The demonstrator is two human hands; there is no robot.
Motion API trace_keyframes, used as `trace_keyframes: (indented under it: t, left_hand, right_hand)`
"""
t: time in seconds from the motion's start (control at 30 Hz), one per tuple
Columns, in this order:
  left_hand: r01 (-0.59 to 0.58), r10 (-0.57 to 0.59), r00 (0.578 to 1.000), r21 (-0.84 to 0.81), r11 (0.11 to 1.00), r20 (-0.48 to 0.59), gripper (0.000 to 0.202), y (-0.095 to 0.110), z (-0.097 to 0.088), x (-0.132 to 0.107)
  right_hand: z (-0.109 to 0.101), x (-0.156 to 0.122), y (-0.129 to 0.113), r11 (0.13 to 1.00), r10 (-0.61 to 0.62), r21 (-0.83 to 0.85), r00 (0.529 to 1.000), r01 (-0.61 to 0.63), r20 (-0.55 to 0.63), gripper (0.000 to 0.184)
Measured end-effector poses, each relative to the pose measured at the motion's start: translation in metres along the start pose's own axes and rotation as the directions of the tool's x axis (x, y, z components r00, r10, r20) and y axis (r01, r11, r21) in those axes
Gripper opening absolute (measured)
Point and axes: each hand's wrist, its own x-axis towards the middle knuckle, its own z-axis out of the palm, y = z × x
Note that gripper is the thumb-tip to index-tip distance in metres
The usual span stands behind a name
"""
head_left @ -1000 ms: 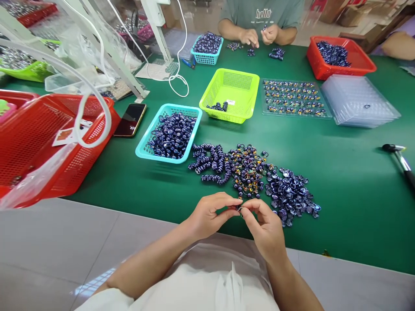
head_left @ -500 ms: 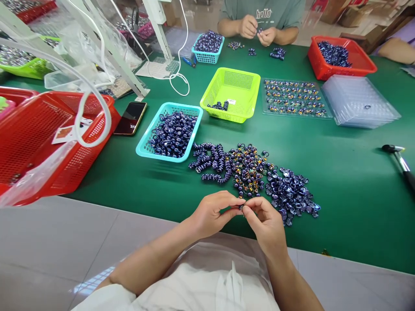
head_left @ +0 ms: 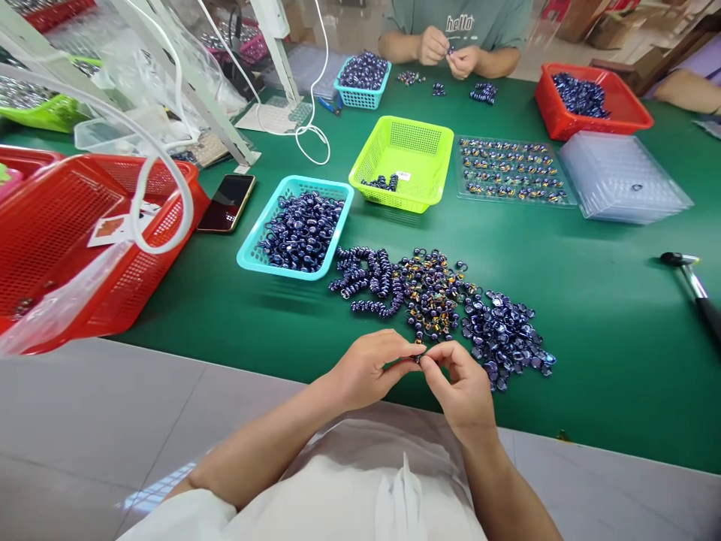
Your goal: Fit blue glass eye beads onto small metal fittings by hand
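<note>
My left hand [head_left: 372, 370] and my right hand [head_left: 463, 387] meet at the table's front edge, thumbs and forefingers pinched together on a small dark ring [head_left: 419, 358]. The fingertips cover most of it. Just beyond them spreads a pile of rings with amber, glittering tops [head_left: 432, 289]. To its left lie dark blue rings stacked in rows [head_left: 372, 278]. On the right side, close to my right hand, is a heap of loose shiny dark blue flat pieces [head_left: 507, 334]. A light blue basket [head_left: 248, 254] full of dark rings stands farther left.
Beyond are a lime-green basket [head_left: 420, 197], a clear tray [head_left: 510, 171] of rings and stacked clear trays [head_left: 628, 176]. A phone [head_left: 226, 203] and red basket [head_left: 129, 293] lie left, a black-handled hammer [head_left: 695, 289] right. A co-worker's hands [head_left: 449, 52] work opposite.
The view has shifted very slightly. Both hands keep their pinch on the small ring at nearly the same spot; the piles look unchanged.
</note>
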Motion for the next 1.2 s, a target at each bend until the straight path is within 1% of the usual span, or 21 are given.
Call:
trace_keyframes:
  t: [0.2,0.3,0.4,0.47,0.5,0.57,0.6,0.63,0.7,0.73,0.77,0.8,0.87,1.0,1.1,1.2]
  left_hand:
    - [0.136,-0.130,0.990,-0.133,0.982,0.053,0.019,0.001,-0.003,0.001]
    - [0.126,-0.123,0.992,-0.143,0.982,0.031,0.020,0.000,0.001,-0.002]
    - [0.094,-0.095,0.995,-0.124,0.988,-0.005,0.022,0.000,0.006,-0.005]
    - [0.117,-0.120,0.993,-0.144,0.983,-0.012,0.024,0.002,0.007,-0.005]
    - [0.154,-0.158,0.987,-0.172,0.973,-0.008,0.024,0.004,0.008,-0.005]
    - [0.276,-0.287,0.958,-0.266,0.924,-0.001,0.023,0.008,0.009,-0.004]
    - [0.351,-0.370,0.929,-0.336,0.874,0.008,0.023,0.010,0.009,-0.003]
    - [0.424,-0.455,0.890,-0.418,0.804,0.026,0.024,0.012,0.010,-0.002]
    - [0.532,-0.600,0.795,-0.574,0.622,0.087,0.027,0.015,0.010,0.001]
    - [0.562,-0.649,0.752,-0.629,0.537,0.118,0.029,0.016,0.010,0.003]
    - [0.581,-0.683,0.717,-0.664,0.472,0.141,0.030,0.017,0.009,0.004]
    - [0.590,-0.707,0.691,-0.683,0.431,0.151,0.030,0.018,0.009,0.006]
    - [0.594,-0.733,0.664,-0.700,0.398,0.147,0.027,0.020,0.008,0.009]
    - [0.597,-0.752,0.643,-0.710,0.374,0.145,0.023,0.020,0.008,0.012]
    - [0.607,-0.762,0.635,-0.693,0.390,0.128,0.020,0.019,0.011,0.012]
    - [0.610,-0.765,0.637,-0.670,0.423,0.097,0.017,0.017,0.013,0.012]
  right_hand:
    - [-0.002,-0.001,0.001,1.000,0.001,-0.002,0.997,-0.001,0.075,0.011]
    - [-0.003,0.000,0.002,0.999,0.012,0.035,0.995,-0.016,0.101,0.014]
    - [-0.005,0.002,0.001,0.988,0.071,0.122,0.984,-0.092,0.163,0.016]
    - [-0.006,0.004,0.000,0.977,0.102,0.166,0.976,-0.135,0.191,0.018]
    - [-0.006,0.005,0.000,0.975,0.107,0.173,0.975,-0.142,0.193,0.019]
    - [-0.007,0.006,-0.002,0.976,0.101,0.169,0.976,-0.134,0.192,0.020]
    - [-0.007,0.007,-0.002,0.977,0.093,0.173,0.977,-0.127,0.194,0.020]
    - [-0.007,0.008,-0.002,0.975,0.085,0.185,0.976,-0.123,0.199,0.020]
    - [-0.006,0.008,0.000,0.964,0.072,0.235,0.975,-0.122,0.212,0.019]
    - [-0.006,0.008,0.002,0.956,0.069,0.264,0.973,-0.127,0.219,0.018]
    - [-0.006,0.008,0.003,0.948,0.068,0.289,0.973,-0.132,0.221,0.018]
    - [-0.006,0.007,0.006,0.942,0.066,0.308,0.973,-0.134,0.220,0.018]
    - [-0.006,0.005,0.010,0.936,0.058,0.329,0.977,-0.125,0.204,0.018]
    - [-0.006,0.002,0.017,0.945,0.043,0.316,0.990,-0.084,0.136,0.015]
    - [-0.007,0.002,0.019,0.960,0.033,0.273,0.994,-0.062,0.108,0.014]
    - [-0.009,0.004,0.020,0.976,0.015,0.215,0.995,-0.037,0.102,0.013]
